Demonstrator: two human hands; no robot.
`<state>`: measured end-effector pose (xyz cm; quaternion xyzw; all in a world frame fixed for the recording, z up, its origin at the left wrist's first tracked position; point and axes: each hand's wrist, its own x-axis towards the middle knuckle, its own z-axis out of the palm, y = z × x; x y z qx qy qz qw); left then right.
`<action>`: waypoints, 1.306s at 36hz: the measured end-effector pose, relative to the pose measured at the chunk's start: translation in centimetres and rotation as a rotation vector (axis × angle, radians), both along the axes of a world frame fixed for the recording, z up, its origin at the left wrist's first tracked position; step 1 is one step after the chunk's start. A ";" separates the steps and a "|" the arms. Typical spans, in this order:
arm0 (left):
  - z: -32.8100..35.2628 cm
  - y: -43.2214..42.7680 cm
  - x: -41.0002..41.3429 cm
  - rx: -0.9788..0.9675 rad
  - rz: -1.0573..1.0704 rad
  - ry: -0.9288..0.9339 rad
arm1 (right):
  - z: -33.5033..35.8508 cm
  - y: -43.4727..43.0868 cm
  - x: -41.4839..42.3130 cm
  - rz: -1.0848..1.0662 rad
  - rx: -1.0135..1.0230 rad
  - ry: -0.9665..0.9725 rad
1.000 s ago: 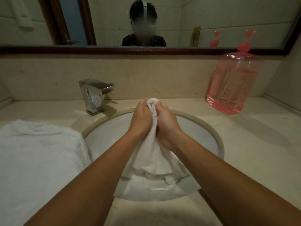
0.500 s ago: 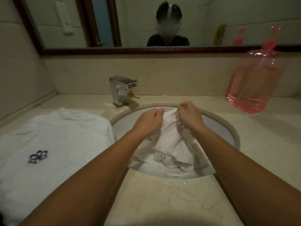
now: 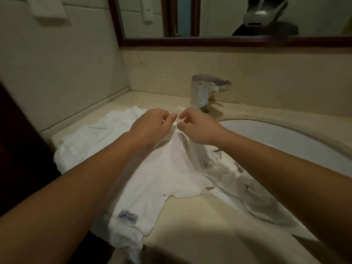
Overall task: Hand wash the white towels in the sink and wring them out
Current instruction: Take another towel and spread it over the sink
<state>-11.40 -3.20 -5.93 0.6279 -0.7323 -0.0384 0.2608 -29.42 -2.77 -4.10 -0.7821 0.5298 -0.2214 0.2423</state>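
Faucet [image 3: 202, 92] beyond pinched towel [image 3: 171, 168]; towel pile [image 3: 91, 141] left; sink [image 3: 285, 134] right

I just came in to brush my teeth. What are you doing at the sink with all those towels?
A person is washing towels by hand. The left hand and the right hand are close together and seem to pinch the top edge of a white towel. That towel drapes over the counter, and part of it trails into the sink. A second towel lies on the counter to the left. No water can be seen running from the faucet.
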 end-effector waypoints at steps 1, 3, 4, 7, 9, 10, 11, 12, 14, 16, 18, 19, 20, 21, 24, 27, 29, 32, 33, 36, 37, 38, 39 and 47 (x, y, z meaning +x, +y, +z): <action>-0.2 -0.7 0.8 -0.015 0.006 0.006 | 0.0 -1.0 1.1 0.015 -0.007 0.002; -0.7 -1.8 2.1 -0.043 0.025 0.009 | -0.1 -3.0 3.1 0.036 0.000 0.014; -1.0 -2.2 2.5 -0.057 0.033 0.011 | -0.2 -3.8 3.9 0.038 0.007 0.031; -1.5 -3.2 3.8 -0.040 0.049 0.039 | -1.1 -5.5 5.7 0.020 0.068 0.117; -1.6 -3.2 4.4 -0.017 0.083 0.047 | -1.3 -6.0 6.6 -0.025 0.126 0.152; -1.3 -2.9 4.6 -0.011 0.111 0.046 | -1.1 -6.3 6.9 -0.057 0.176 0.136; -0.9 -2.6 4.7 -0.006 0.142 0.050 | -0.7 -6.6 7.3 -0.087 0.240 0.110; -0.6 -2.3 4.9 0.009 0.170 0.045 | -0.2 -7.0 7.7 -0.100 0.311 0.094; -0.4 -1.5 5.5 0.048 0.208 -0.008 | 0.8 -7.6 8.5 -0.064 0.431 0.095; -0.3 -0.7 6.3 0.056 0.257 0.004 | 1.7 -7.6 9.0 0.024 0.473 0.099; -0.2 -0.3 7.4 0.066 0.319 0.031 | 2.7 -7.3 9.3 0.125 0.470 0.142; -0.1 -0.4 8.0 0.109 0.337 0.037 | 3.1 -7.2 9.5 0.157 0.464 0.167; 0.3 -0.6 8.4 0.167 0.339 0.039 | 3.6 -7.1 9.6 0.178 0.459 0.182; 0.6 -1.0 8.7 0.210 0.321 0.039 | 3.9 -7.2 9.7 0.191 0.457 0.179; 1.2 -2.7 9.2 0.211 0.189 0.069 | 4.2 -7.6 9.2 0.228 0.480 0.108; 0.8 -3.8 8.1 0.180 0.057 0.171 | 4.5 -8.1 8.0 0.258 0.509 -0.007; 1.6 -3.7 6.6 0.227 0.083 0.355 | 5.3 -7.9 7.2 0.254 0.556 -0.090; 3.5 -3.5 4.4 0.229 0.150 0.528 | 5.9 -7.6 4.8 0.203 0.632 -0.193; 4.2 -3.5 3.7 0.207 0.145 0.527 | 6.3 -7.6 3.9 0.209 0.653 -0.229; 6.6 -3.7 1.3 0.140 0.101 0.522 | 8.3 -7.2 0.5 0.210 0.784 -0.334; 7.4 -3.7 0.3 0.111 0.067 0.512 | 8.8 -7.0 -0.9 0.214 0.821 -0.346; 8.4 -3.8 -0.9 0.091 0.034 0.490 | 9.3 -6.7 -2.3 0.235 0.847 -0.341; 9.3 -3.8 -2.1 0.083 0.007 0.475 | 9.6 -6.5 -3.7 0.253 0.866 -0.326; 14.4 -4.4 -13.0 0.176 -0.142 0.554 | 11.8 -2.9 -14.7 0.098 0.869 -0.340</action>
